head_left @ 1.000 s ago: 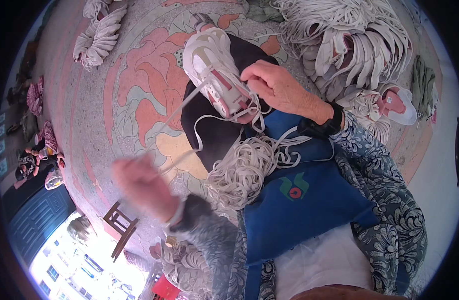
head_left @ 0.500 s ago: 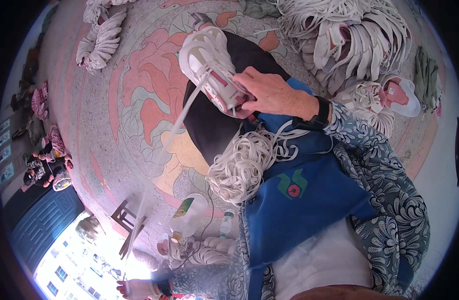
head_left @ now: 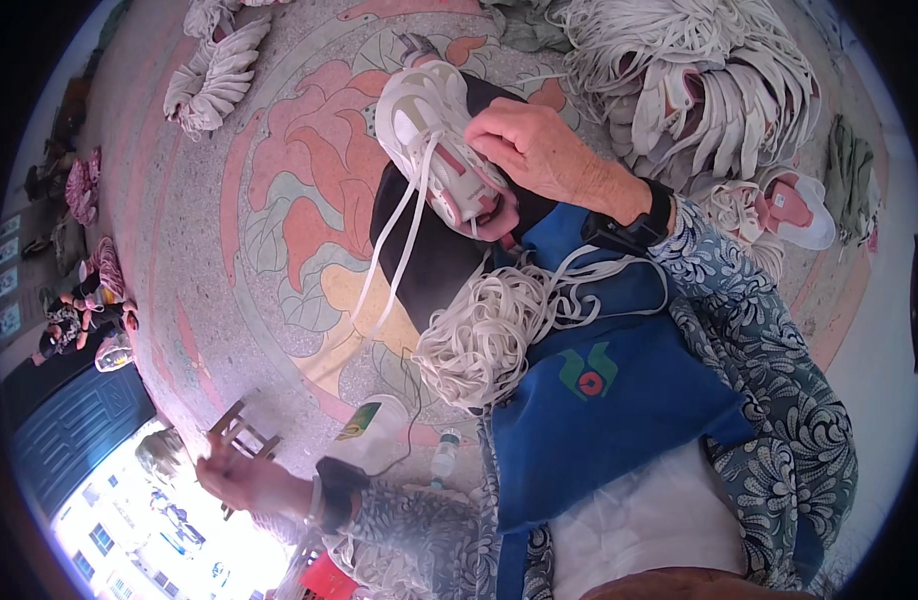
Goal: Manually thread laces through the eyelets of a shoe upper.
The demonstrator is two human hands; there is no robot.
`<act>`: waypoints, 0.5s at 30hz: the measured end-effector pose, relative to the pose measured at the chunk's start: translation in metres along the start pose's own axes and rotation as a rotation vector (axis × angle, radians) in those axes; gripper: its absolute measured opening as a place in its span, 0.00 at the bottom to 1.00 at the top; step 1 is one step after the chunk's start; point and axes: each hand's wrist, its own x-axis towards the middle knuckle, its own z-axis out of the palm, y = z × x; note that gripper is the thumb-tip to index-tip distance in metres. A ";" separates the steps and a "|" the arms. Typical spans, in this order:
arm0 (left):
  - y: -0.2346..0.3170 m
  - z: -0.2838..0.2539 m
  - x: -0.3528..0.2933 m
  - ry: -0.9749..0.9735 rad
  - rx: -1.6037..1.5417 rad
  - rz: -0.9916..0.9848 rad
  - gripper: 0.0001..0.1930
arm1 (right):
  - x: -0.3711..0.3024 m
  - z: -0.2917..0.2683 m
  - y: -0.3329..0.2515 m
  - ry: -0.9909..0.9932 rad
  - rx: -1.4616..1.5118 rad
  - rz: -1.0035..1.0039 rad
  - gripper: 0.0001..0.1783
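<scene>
A white and beige shoe upper with pink trim [head_left: 465, 190] rests across my dark-trousered leg. Two white lace ends [head_left: 404, 235] hang slack from it, over my leg and past its left side. My right hand [head_left: 529, 145] is closed at the shoe's right edge, fingertips drawn together; what lies between them is hidden. Out at the lower left, my left hand [head_left: 244, 480] is raised off the shoe and smeared by motion, so its fingers do not read clearly. A heap of white laces [head_left: 479, 335] lies on my lap, against the blue apron [head_left: 619, 400].
At the upper right stand a bundle of white laces [head_left: 669, 40] and a row of stacked shoe uppers [head_left: 769, 100]. Another stack [head_left: 219, 85] lies far left. A clear bottle [head_left: 445, 455], a larger jug [head_left: 374, 420] and a wooden stool [head_left: 241, 435] stand near my left arm.
The lace, stretched taut toward my left hand before, now hangs loose in two strands. My left hand has risen from the lower edge. My right hand has moved up along the shoe.
</scene>
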 end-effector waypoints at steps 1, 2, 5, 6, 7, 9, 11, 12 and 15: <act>0.005 0.024 -0.004 -0.028 -0.047 -0.011 0.13 | 0.001 -0.001 0.008 0.003 -0.016 -0.002 0.06; 0.011 0.038 -0.002 -0.058 -0.084 -0.014 0.12 | 0.002 0.003 0.016 0.000 -0.033 0.018 0.07; 0.010 0.065 -0.022 -0.234 -0.290 -0.256 0.10 | 0.006 0.023 0.032 0.005 -0.056 0.048 0.07; 0.016 0.088 -0.037 -0.291 -0.382 -0.338 0.10 | 0.006 0.026 0.038 0.025 -0.077 0.074 0.08; 0.017 0.098 -0.050 -0.346 -0.374 -0.410 0.10 | 0.007 0.034 0.035 0.016 -0.069 0.070 0.08; 0.029 0.118 -0.067 -0.398 -0.361 -0.481 0.11 | 0.009 0.043 0.027 -0.029 -0.144 0.109 0.09; 0.043 0.144 -0.079 -0.529 -0.521 -0.605 0.14 | 0.012 0.047 0.028 -0.068 -0.170 0.179 0.09; 0.052 0.152 -0.081 -0.525 -0.530 -0.600 0.14 | 0.015 0.047 0.026 -0.104 -0.202 0.231 0.09; 0.062 0.176 -0.084 -0.578 -0.524 -0.666 0.15 | 0.023 0.051 0.033 -0.118 -0.079 0.195 0.09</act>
